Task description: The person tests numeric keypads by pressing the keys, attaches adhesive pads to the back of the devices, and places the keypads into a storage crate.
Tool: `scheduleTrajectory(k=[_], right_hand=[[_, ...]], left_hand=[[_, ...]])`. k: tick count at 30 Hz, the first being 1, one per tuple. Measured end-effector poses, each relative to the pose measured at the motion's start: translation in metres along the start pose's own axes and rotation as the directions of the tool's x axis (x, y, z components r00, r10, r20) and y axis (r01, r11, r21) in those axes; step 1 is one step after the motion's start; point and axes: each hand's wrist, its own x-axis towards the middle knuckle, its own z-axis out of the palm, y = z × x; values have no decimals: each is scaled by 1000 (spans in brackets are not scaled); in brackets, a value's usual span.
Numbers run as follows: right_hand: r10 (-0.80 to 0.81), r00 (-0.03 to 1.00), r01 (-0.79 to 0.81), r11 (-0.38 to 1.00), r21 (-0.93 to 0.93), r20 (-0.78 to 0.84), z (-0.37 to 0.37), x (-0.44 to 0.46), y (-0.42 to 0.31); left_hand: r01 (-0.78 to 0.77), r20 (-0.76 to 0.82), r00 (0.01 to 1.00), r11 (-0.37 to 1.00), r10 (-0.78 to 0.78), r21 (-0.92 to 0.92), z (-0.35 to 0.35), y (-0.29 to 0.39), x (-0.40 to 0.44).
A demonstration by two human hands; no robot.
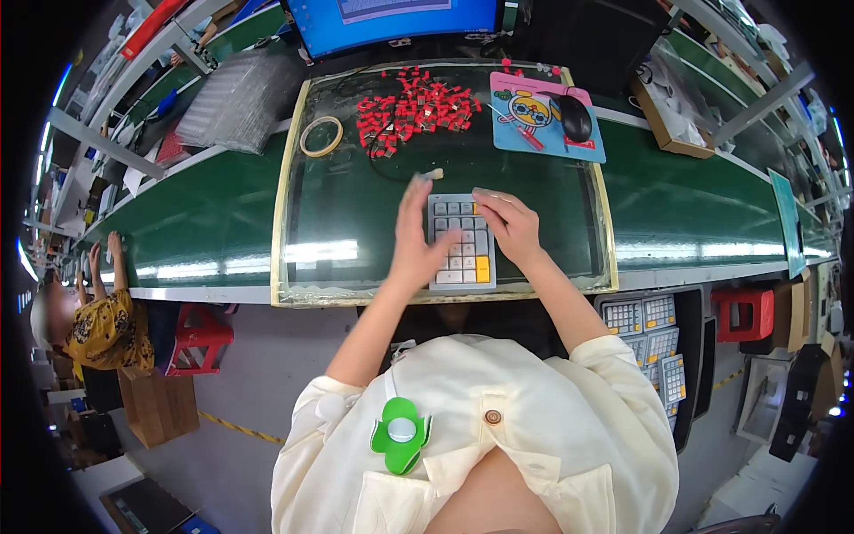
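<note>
A small numeric keypad (pixel 460 254) lies on the green work surface in front of me, with light and grey keys and orange ones at its right side. My left hand (pixel 414 240) is along its left edge, fingers stretched away from me and thumb over the keys. My right hand (pixel 513 224) is at the upper right corner, its extended fingertips touching or just over the top keys. Close to the left fingertips is a pale cable connector (pixel 433 174) on a thin black cable. Whether either hand presses a key is not visible.
Many small red connector pieces (pixel 418 111) lie spread at the back, beside a tape roll (pixel 321 137). A mouse (pixel 575 118) rests on a colourful mouse pad (pixel 525 120). Behind stands a monitor (pixel 400 20). More keypads (pixel 660 343) are stacked low at right; another person (pixel 107 329) sits left.
</note>
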Motion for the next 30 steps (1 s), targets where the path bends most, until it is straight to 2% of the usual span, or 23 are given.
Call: scheduleTrajectory(k=[2, 4, 5, 7, 8, 11, 14, 15, 16, 17, 19, 21, 22, 24, 27, 29, 30], right_hand=[[174, 984, -176, 984, 40, 42, -1, 7, -1], [369, 922, -378, 923, 66, 113, 3, 21, 4], [464, 876, -480, 866, 144, 132, 11, 22, 17], [537, 812, -579, 789, 206, 228, 19, 29, 25], [566, 778, -625, 746, 231, 274, 22, 33, 29], [536, 795, -605, 736, 305, 284, 25, 40, 28], [525, 809, -584, 665, 466, 264, 38, 37, 30], [469, 846, -530, 794, 300, 253, 31, 41, 20], [479, 833, -546, 795, 265, 277, 23, 47, 9], [440, 845, -499, 853, 153, 305, 20, 48, 8], [236, 922, -292, 945, 149, 307, 22, 44, 23], [300, 894, -380, 901, 211, 333, 17, 51, 20], [261, 914, -340, 911, 235, 312, 15, 52, 23], [264, 905, -373, 870, 324, 334, 14, 52, 23], [311, 902, -415, 815, 405, 298, 15, 50, 22], [238, 900, -328, 921, 210, 365, 9, 55, 27], [148, 916, -172, 985, 31, 374, 9, 55, 35]], left_hand=[[-8, 0, 1000, 967, 8, 256, -12, -7, 33], [-84, 73, 996, 850, 54, 519, -12, -29, 61], [-80, 126, 992, 814, 8, 575, -13, -38, 67], [-90, 217, 973, 731, -81, 676, -16, -46, 79], [-90, 210, 976, 762, -61, 641, -17, -49, 82], [-70, 168, 985, 846, -24, 529, -20, -33, 78], [-83, 214, 977, 901, -11, 426, -23, -31, 74], [-153, 168, 982, 889, 88, 432, -23, -25, 73], [-189, 187, 976, 870, 114, 456, -25, -25, 72], [-205, 215, 970, 869, 117, 450, -27, -27, 70], [-168, 218, 973, 890, 80, 423, -24, -35, 64], [-111, 204, 978, 930, 40, 349, -23, -28, 62], [-107, 191, 981, 942, 47, 319, -21, -29, 62], [-117, 206, 977, 944, 54, 309, -22, -31, 62], [-46, 223, 975, 953, -23, 299, -20, -31, 65], [-103, 261, 965, 910, -6, 402, -15, -23, 68], [-114, 265, 964, 878, -15, 466, -14, -19, 68]])
